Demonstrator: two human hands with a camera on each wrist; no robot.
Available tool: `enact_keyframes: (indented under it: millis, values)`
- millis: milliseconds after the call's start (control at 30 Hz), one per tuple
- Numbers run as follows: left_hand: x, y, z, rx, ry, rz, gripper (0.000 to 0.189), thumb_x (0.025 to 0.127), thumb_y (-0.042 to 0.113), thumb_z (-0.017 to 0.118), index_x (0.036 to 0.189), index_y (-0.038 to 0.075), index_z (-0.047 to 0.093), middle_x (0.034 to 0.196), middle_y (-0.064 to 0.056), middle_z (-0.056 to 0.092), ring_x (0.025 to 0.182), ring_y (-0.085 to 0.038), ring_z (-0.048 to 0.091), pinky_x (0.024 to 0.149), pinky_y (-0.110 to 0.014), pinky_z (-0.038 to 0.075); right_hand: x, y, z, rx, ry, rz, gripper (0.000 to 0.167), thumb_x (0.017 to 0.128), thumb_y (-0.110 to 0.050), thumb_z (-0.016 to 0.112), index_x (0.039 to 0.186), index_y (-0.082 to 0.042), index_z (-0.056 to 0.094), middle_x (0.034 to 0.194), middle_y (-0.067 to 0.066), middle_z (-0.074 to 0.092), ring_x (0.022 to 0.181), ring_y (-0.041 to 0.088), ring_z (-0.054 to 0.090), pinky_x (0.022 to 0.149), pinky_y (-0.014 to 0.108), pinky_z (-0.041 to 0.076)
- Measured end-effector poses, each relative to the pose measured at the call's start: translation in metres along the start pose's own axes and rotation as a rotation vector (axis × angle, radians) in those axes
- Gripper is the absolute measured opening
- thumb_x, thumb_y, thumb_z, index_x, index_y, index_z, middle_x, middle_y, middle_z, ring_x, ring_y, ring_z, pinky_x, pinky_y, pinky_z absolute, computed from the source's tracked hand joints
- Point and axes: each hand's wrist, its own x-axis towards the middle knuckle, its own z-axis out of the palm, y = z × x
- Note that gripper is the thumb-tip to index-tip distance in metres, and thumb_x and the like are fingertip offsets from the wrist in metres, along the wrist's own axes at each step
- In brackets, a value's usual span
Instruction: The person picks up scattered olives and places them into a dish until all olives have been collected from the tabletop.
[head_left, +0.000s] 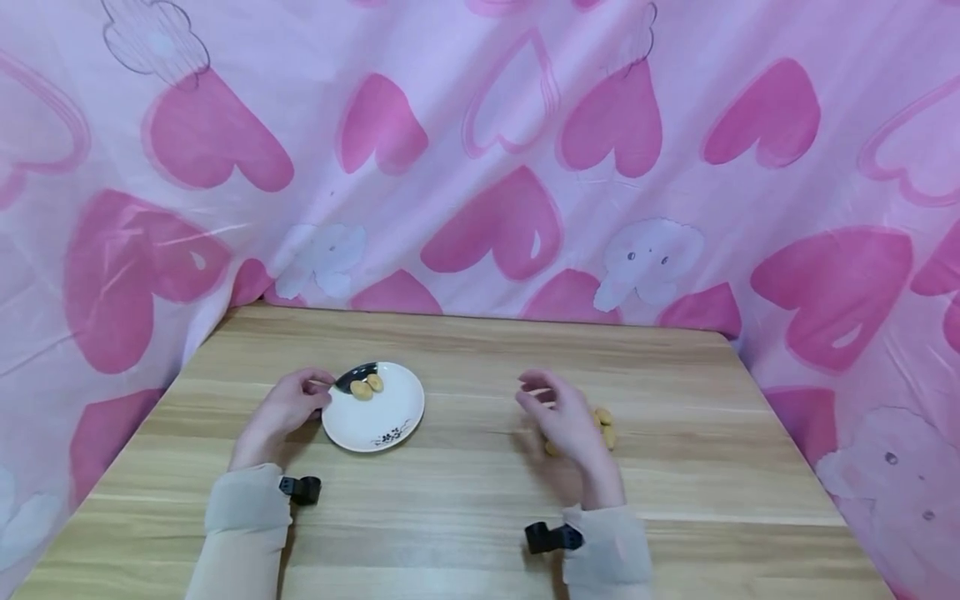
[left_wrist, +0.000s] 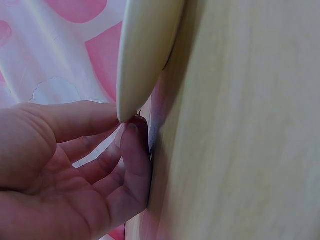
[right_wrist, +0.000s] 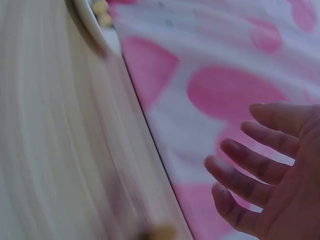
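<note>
A round white plate [head_left: 393, 404] with a dark patch on its rim and a small floral print lies on the table. Two small tan oval pieces [head_left: 362, 390] rest on it, near the dark patch. At the plate's left edge, my left hand [head_left: 288, 404] pinches the rim; in the left wrist view the thumb is above the rim [left_wrist: 135, 65] and fingers are beneath. My right hand [head_left: 567, 421] hovers over the table to the right, fingers spread and loosely bent, holding nothing. Several more tan oval pieces [head_left: 608, 437] lie beneath and beside it, partly hidden by the hand.
The wooden table [head_left: 450, 517] reaches back to a pink and white cloth [head_left: 480, 208] printed with hearts, which hangs behind and along both sides. Black wrist cameras are strapped over both sleeves [head_left: 247, 508].
</note>
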Motion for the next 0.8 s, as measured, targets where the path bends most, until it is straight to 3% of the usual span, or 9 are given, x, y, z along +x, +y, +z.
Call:
enact_keyframes:
  millis: [233, 400, 667, 800]
  values:
    - [0.001, 0.0, 0.0, 0.014, 0.004, 0.026, 0.036, 0.093, -0.002, 0.052, 0.129, -0.007, 0.05, 0.111, -0.024, 0.058, 0.093, -0.028, 0.057, 0.074, -0.033, 0.051, -0.017, 0.034, -0.051, -0.068, 0.075, 0.108, 0.022, 0.093, -0.016, 0.067, 0.111, -0.004, 0.063, 0.104, 0.011, 0.064, 0.094, 0.025, 0.061, 0.074, 0.032, 0.05]
    - [0.003, 0.001, -0.001, 0.01, -0.01, 0.023, 0.037, 0.092, -0.003, 0.053, 0.129, -0.007, 0.049, 0.112, -0.025, 0.057, 0.096, -0.029, 0.056, 0.077, -0.034, 0.051, -0.028, 0.051, -0.076, -0.053, 0.118, 0.143, 0.026, 0.092, -0.016, 0.068, 0.109, 0.002, 0.06, 0.101, 0.014, 0.062, 0.089, 0.024, 0.06, 0.069, 0.029, 0.05]
    - [0.005, 0.0, -0.002, 0.03, -0.014, 0.002, 0.037, 0.094, -0.001, 0.052, 0.13, -0.006, 0.049, 0.113, -0.024, 0.056, 0.096, -0.03, 0.055, 0.078, -0.035, 0.05, -0.042, 0.069, -0.082, 0.036, 0.149, 0.236, 0.029, 0.093, -0.014, 0.066, 0.115, 0.004, 0.057, 0.108, 0.017, 0.059, 0.089, 0.023, 0.06, 0.07, 0.036, 0.054]
    - [0.004, -0.001, -0.001, 0.027, -0.01, 0.013, 0.036, 0.093, -0.002, 0.052, 0.129, -0.007, 0.049, 0.112, -0.024, 0.056, 0.095, -0.029, 0.055, 0.076, -0.033, 0.05, -0.043, 0.075, -0.079, 0.013, 0.139, 0.253, 0.028, 0.094, -0.013, 0.065, 0.115, 0.004, 0.057, 0.107, 0.017, 0.059, 0.087, 0.02, 0.058, 0.069, 0.033, 0.052]
